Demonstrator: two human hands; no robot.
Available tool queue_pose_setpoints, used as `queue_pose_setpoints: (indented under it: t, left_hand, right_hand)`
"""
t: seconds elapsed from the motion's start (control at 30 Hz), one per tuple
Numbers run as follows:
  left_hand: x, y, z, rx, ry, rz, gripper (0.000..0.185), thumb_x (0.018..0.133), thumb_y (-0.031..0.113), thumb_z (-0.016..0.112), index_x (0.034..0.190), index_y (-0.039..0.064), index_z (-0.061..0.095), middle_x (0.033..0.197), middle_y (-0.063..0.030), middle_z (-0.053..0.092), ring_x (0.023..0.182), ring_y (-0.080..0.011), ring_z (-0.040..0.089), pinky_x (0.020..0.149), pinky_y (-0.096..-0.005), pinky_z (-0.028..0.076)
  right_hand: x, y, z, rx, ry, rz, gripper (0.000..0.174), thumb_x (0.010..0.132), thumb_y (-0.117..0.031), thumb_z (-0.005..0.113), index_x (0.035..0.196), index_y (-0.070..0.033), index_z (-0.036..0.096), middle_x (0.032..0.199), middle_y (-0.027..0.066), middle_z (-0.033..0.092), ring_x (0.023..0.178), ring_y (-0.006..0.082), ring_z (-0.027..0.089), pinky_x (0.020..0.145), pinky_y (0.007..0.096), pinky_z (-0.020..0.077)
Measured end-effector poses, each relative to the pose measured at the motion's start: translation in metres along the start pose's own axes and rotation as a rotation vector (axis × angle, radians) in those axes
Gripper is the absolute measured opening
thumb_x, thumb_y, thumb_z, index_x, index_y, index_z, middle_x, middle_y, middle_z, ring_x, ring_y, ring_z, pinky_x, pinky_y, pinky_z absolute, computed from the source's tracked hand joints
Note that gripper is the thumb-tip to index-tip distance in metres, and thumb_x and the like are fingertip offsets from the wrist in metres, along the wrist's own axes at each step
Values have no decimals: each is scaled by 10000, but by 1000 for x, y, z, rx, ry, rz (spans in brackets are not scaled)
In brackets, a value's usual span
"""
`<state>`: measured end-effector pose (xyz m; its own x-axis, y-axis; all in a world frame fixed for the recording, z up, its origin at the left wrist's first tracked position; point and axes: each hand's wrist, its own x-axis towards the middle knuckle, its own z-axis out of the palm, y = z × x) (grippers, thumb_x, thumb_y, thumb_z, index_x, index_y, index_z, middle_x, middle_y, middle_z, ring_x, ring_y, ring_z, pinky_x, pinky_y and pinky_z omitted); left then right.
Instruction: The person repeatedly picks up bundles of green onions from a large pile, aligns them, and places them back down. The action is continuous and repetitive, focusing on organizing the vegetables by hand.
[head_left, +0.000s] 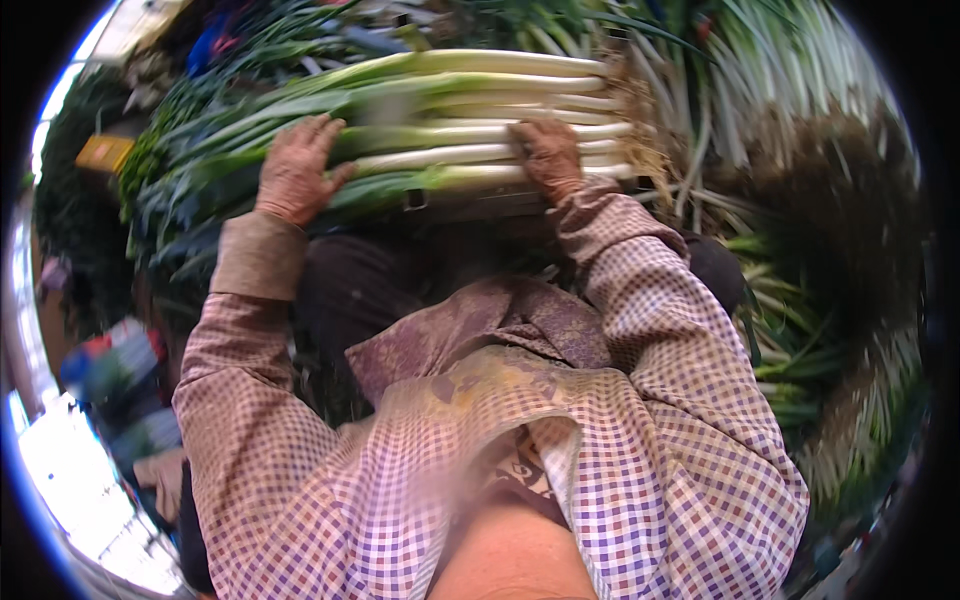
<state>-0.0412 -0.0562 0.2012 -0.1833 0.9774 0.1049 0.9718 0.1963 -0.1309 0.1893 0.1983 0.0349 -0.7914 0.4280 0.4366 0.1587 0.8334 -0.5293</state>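
Observation:
Before me a row of leeks or thick long scallions (450, 135) lies side by side, white ends and pale dry roots (646, 142) to the right, green leaves to the left. My left hand (300, 169) rests on the green part, thumb and fingers apart. Over the white stalks near the root end lies my right hand (547, 154), its fingers bent down; whether they grip a stalk is unclear. Below the nearest stalk shows a straight-edged support (487, 204), mostly hidden and blurred.
More scallions (787, 67) with soil-covered roots are heaped at upper right, and others (780, 330) lie beside my right knee. Leafy greens (180, 127) spread at far left, near a yellow box (105, 153). Blurred bags (120, 360) are at lower left. My knees (360, 277) are close below the row.

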Motion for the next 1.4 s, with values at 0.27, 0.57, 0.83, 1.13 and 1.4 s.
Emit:
queue_pose_setpoints:
  t: [0.27,0.57,0.83,1.13,1.4]
  left_hand:
    - [31,7,104,-97,1,257,544,850,352,575,1324,94,508,1358,-141,477,1265,-348,405,1090,-504,243]
    - [34,-5,105,216,-144,296,537,855,277,597,1324,40,482,1346,-154,485,1241,-344,435,1039,-454,339]
    - [68,14,66,253,-511,101,507,834,315,618,1279,90,532,1327,-148,505,1200,-330,487,981,-428,416]
    - [77,14,73,-77,-380,-11,469,838,308,625,1237,70,563,1285,-153,518,1188,-332,498,1006,-406,406]
    - [82,75,48,-97,-396,52,448,850,257,631,1249,70,551,1251,-151,542,1189,-323,505,1009,-395,406]
  right_hand:
    - [-17,23,27,-9,1,36,172,811,-277,653,953,-179,665,989,31,634,1005,268,566,905,441,381]
    - [-19,-79,-25,362,288,359,249,860,-275,582,1033,-121,672,1054,96,660,1013,263,609,902,377,462]
    - [-230,-91,-242,666,827,605,123,901,-79,580,1003,-87,648,924,84,686,756,147,653,659,287,573]
    - [-583,0,-223,377,1197,1872,330,956,-262,549,1188,-33,601,902,135,658,765,206,634,621,350,527]
    - [-572,62,-202,346,968,1995,623,878,-396,608,1295,50,483,1234,215,549,1143,363,514,959,473,422]
